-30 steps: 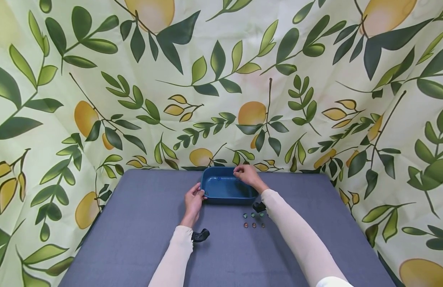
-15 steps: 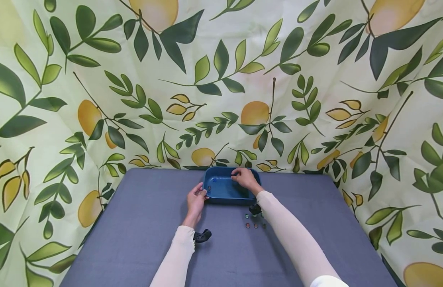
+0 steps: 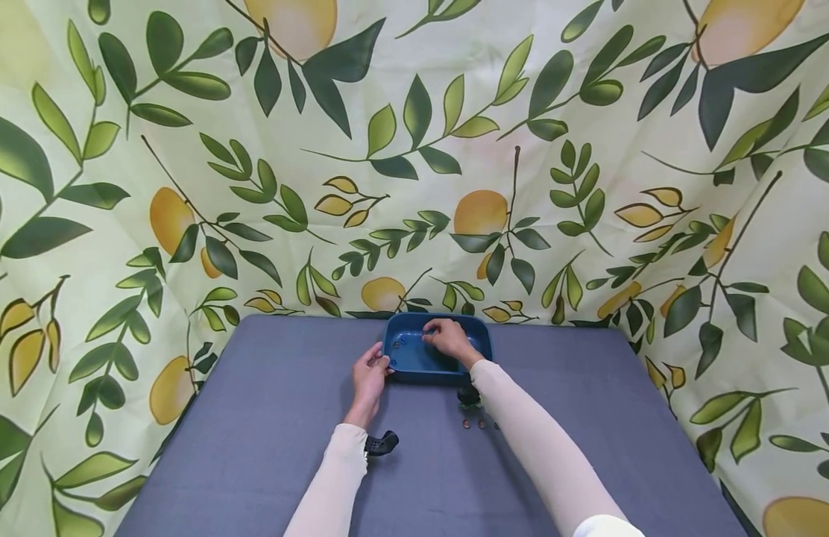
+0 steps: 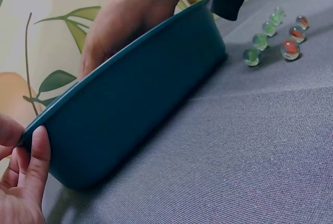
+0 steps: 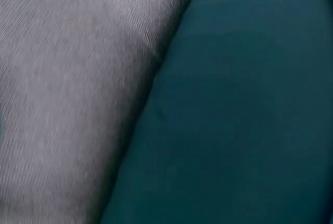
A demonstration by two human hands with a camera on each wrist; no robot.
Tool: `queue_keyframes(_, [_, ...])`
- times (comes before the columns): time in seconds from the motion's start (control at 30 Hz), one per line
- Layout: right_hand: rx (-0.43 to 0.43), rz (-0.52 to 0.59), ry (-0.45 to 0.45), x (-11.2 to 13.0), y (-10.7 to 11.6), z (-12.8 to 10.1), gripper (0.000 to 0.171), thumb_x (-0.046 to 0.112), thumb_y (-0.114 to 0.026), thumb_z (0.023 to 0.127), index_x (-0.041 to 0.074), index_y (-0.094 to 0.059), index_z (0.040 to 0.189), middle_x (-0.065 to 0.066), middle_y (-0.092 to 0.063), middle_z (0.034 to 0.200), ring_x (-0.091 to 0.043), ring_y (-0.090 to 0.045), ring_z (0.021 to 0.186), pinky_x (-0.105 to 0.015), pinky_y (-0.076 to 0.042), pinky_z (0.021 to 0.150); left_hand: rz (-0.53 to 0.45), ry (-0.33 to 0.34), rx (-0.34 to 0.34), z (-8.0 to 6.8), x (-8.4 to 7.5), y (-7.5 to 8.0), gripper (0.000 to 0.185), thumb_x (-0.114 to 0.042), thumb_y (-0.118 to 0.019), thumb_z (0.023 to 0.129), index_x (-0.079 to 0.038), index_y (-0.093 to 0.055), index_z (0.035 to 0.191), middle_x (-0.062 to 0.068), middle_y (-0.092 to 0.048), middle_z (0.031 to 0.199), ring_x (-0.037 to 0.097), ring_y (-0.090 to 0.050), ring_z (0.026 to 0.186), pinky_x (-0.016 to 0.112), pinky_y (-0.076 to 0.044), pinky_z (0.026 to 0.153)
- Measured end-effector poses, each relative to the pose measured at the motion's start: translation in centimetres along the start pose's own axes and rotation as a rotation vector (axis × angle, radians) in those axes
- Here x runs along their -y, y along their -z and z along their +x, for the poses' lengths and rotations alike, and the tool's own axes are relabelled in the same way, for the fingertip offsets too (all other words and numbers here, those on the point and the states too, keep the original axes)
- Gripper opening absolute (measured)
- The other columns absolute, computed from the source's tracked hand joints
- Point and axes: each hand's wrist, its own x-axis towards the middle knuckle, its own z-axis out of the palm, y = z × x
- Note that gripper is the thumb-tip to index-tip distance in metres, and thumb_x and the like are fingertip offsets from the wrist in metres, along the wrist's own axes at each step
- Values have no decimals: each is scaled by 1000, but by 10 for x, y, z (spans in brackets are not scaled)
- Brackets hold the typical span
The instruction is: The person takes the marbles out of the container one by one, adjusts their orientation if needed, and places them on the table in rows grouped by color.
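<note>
Your grey-blue tabletop (image 3: pixel 253 447) fills the lower frame under a leaf-and-lemon backdrop (image 3: pixel 186 149), where your left hand (image 3: pixel 369 377) pinches the teal tray (image 3: pixel 414 359) at centre, your right hand (image 3: pixel 444 339) curled inside it, grip unclear, marbles (image 4: pixel 270 36) just beside.

Head cam looks down from afar; wrist cams v. close; all share blue tray (image 3: pixel 480 333).

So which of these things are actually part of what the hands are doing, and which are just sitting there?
In use:
- blue tub, its corner pinched by the left hand
- right hand, reaching inside the tub
- marbles on the cloth beside the tub

Just there:
- grey tablecloth
- leaf-and-lemon backdrop
</note>
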Motion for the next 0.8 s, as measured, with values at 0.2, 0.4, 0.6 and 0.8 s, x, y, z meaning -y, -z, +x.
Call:
queue_keyframes(0.2, [6,1,15,5,-9,4,21,22,-71,89,11,-73,107,0,-60,72,-13,-52,64,-23,-41,58,7,6,1,-1,-1,0,42,1,-54,95,2,-54,137,14,-48,113,26,-58,94,18,-55,66])
queue_keyframes(0.4, [10,-25,33,14,-16,9,24,22,-72,88,11,-73,109,-1,-61,74,-13,-53,65,-23,-41,59,2,6,8,0,-1,1,42,-2,-54,97,2,-52,139,14,-47,115,27,-56,97,22,-56,70])
queue_keyframes(0.6, [18,-63,14,19,-23,13,27,25,-73,88,12,-73,111,-4,-68,85,-15,-56,73,-27,-47,69,-2,-5,4,1,0,2,42,0,-54,96,4,-52,138,15,-47,115,27,-57,96,23,-56,69])
queue_keyframes(0.8, [15,-81,13,20,-29,15,31,26,-73,87,12,-72,115,-8,-73,103,-20,-60,84,-36,-52,84,-9,-2,-1,2,3,0,41,2,-54,96,4,-53,136,12,-47,110,24,-56,91,18,-54,64])
